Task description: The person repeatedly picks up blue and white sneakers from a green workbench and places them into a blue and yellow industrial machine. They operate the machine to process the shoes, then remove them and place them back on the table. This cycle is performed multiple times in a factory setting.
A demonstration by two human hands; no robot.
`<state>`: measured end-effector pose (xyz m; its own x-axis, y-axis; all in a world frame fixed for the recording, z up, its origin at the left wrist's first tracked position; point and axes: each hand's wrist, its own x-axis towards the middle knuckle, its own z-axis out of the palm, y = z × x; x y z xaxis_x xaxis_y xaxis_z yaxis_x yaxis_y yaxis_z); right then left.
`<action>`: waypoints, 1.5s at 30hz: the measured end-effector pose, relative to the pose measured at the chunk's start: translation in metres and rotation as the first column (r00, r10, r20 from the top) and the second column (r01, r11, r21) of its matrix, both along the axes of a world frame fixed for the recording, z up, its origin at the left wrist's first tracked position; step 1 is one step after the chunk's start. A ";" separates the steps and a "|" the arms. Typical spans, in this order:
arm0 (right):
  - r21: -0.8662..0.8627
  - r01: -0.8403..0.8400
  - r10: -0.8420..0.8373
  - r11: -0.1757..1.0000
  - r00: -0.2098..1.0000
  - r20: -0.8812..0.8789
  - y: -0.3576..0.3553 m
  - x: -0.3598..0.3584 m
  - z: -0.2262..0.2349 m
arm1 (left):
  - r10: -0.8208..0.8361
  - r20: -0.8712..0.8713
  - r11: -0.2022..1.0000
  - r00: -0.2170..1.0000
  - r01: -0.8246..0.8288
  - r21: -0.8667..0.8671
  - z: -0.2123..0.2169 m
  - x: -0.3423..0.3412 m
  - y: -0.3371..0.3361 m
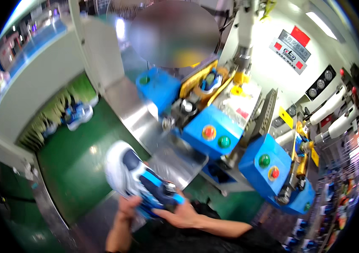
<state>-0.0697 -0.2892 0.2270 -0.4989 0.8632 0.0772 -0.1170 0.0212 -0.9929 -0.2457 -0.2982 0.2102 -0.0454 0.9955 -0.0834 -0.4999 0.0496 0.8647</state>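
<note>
Both my hands grip a sneaker (148, 179) in white, navy and bright blue, in front of me. Its rounded white end points up and to the left. At the near side of the shoe, my left hand (128, 206) is closed on it, fingers partly hidden behind. My right hand (181, 214) holds the other end, thumb laid along the side. Just beyond the shoe lies a bare metal ledge (173, 162). Further left, another blue and white sneaker (78, 114) sits on a green belt (103, 126).
Ahead to the right, a shoe machine has a blue control box (213, 130) with red and green buttons. A shoe (211, 82) sits inside its station. A second blue box (266, 158) stands further right, beside white cylinders (339, 122). A pale housing (57, 55) covers the belt's left side.
</note>
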 end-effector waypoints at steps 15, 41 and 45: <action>-0.196 0.410 -0.418 0.891 0.909 -0.001 0.114 0.114 0.057 | 0.242 -0.786 0.902 0.568 0.167 0.399 0.012 0.102 0.421; -0.175 0.821 -0.661 0.543 0.547 0.513 0.560 0.120 -0.016 | 0.483 0.265 0.867 0.834 -0.414 -0.278 -0.072 -0.191 0.301; 0.521 0.663 -0.786 0.537 0.169 0.594 0.560 0.029 -0.071 | 0.668 -0.115 0.685 0.736 -0.667 -0.291 -0.099 -0.200 0.211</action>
<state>-0.0412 0.2704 0.1563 0.4321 0.8792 0.2010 0.7180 -0.2005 -0.6666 -0.4456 -0.0868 0.1117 -0.6881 0.6276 -0.3641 -0.5011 -0.0482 0.8640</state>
